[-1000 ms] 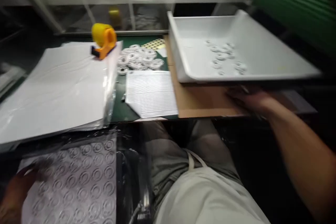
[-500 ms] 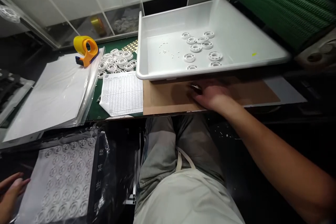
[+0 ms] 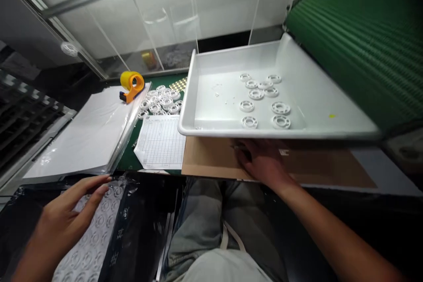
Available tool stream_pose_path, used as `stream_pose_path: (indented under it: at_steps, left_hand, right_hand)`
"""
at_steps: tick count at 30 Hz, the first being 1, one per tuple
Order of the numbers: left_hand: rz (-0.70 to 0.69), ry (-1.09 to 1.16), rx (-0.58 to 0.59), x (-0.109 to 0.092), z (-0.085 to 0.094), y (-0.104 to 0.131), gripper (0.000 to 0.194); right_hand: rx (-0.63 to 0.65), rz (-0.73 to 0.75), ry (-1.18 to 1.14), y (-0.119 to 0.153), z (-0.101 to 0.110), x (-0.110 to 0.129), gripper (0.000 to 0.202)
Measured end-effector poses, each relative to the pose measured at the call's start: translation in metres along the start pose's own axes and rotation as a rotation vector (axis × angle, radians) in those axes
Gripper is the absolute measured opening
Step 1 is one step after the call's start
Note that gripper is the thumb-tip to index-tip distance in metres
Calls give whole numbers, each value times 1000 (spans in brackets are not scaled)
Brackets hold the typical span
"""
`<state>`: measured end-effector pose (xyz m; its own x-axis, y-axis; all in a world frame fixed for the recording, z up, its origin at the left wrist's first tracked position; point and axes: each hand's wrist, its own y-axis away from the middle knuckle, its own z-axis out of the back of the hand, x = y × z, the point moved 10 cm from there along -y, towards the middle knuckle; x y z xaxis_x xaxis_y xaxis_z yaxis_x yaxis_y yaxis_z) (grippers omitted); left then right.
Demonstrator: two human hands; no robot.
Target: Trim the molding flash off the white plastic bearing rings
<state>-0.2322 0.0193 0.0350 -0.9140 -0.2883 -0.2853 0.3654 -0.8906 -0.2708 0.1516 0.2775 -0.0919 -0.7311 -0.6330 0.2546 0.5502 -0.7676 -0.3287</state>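
Note:
My left hand [image 3: 71, 216] is over a sheet of white rings [image 3: 87, 253] in a black plastic bag [image 3: 120, 233], thumb and fingers apart, nothing between them. My right hand [image 3: 261, 161] rests at the brown cardboard [image 3: 211, 156], just under the front edge of the white tray [image 3: 218, 133]. A small, thin dark thing shows at its fingertips, too unclear to name. Inside the tray lie several white rings [image 3: 256, 94] and tiny white scraps. Left of the tray, more white rings [image 3: 166, 102] are heaped on the green mat.
A printed form [image 3: 161, 143] lies left of the cardboard. An orange tape dispenser [image 3: 134, 88] sits on a stack of white sheets [image 3: 89, 134]. A green ribbed roller [image 3: 360, 44] stands at the right, clear panels behind.
My left hand has moved up and right, further over the bagged sheet. My right hand stays near the cardboard under the tray edge. The whole view has shifted, with things appearing lower.

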Motion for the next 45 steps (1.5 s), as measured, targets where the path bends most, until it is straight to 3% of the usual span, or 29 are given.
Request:
stream_pose_path:
  at_steps: [3,6,9,11,13,17,20,23,25,28,30,34,38,41,45]
  left_hand:
    - [-104,113,6,-42,-17,-52,23]
    - [-167,162,21,-62,-42,-118,29]
    - [-259,187,59,-82,-76,-179,23]
    - [-328,198,84,-100,-98,-208,18]
    - [-385,216,85,-121,-109,-223,17]
    - [-521,277,91,-173,-102,-223,26]
    - [-715,271,214,-242,-108,-213,29]
    - [-964,149,445,-326,-150,-191,16]
    - [-1055,4,566,-366,-189,-180,21]
    - [-1104,-201,683,-385,-236,-173,24]
    - [-1128,-293,714,-382,-250,-172,18]
    - [-1176,-374,719,-387,-248,-175,17]
    - [-1234,-299,640,-440,-249,-172,27]
    - [-1305,-265,636,-475,-265,-156,28]
    - [-1319,-271,635,-484,-281,-146,28]
  right_hand:
    - [-75,52,-21,3,5,3,31]
    - [-128,87,-49,5,8,5,35]
    - [-161,82,-55,7,7,4,38]
    - [-170,54,-53,8,6,2,35]
    - [-159,21,-51,11,6,0,29]
    - [-109,-47,-57,18,11,-4,21]
    - [-91,-104,-67,21,17,-6,28]
    - [-88,-166,-77,23,19,-9,33]
    - [-88,-211,-82,23,18,-11,32]
    - [-89,-283,-89,23,17,-16,31]
    - [-88,-315,-100,24,17,-18,30]
    - [-67,-314,-142,24,14,-17,37]
    - [-69,-302,-182,24,13,-17,41]
    - [-91,-306,-205,24,15,-17,46]
    - [-112,-305,-236,23,21,-16,49]
